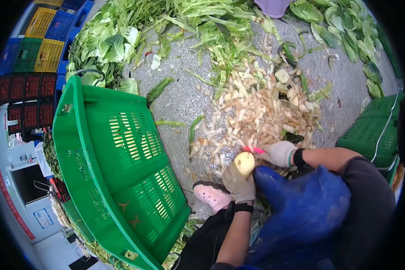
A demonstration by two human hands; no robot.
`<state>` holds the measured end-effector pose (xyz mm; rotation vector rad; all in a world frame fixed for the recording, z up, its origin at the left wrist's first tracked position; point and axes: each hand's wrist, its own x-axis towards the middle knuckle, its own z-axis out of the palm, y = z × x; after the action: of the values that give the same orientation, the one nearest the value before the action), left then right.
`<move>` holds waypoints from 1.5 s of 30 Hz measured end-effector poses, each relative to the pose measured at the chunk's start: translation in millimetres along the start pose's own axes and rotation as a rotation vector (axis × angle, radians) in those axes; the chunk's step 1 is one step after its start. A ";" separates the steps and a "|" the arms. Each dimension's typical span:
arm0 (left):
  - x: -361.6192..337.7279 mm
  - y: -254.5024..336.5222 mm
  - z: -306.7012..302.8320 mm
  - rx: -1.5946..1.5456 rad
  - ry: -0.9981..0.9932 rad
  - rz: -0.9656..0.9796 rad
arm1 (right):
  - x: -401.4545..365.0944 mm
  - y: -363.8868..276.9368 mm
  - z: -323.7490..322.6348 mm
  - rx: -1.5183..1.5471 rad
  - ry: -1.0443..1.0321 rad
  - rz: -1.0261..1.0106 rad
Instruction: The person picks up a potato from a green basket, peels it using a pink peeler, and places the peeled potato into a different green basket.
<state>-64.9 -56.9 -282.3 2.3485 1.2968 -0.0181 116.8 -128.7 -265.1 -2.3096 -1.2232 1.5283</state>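
A gloved left hand of mine (239, 183) is wrapped round a pale, mostly peeled potato (244, 163). My right hand (280, 153), also in a light work glove, grips a pink-handled peeler (258, 150) just beside the potato's upper right side. The peeler's blade is too small to make out. Both hands are low over the floor, close to my blue-covered knee (301, 193). In front of them spreads a heap of brown and cream peelings (265, 108).
A large green crate (121, 148) stands tilted at the left, and another green crate (369, 130) is at the right. Leafy green trimmings (198, 18) and cabbage leaves (346, 27) cover the far floor. My pink clog (211, 195) is beside the left crate.
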 end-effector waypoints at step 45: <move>28.4 -26.9 -3.9 -0.058 -0.131 0.010 | -0.9 -13.8 18.4 0.080 0.003 -0.231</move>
<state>-71.5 -20.4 -295.5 2.2645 1.2068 -0.1275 94.0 -126.1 -266.5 -2.0388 -1.3482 1.4651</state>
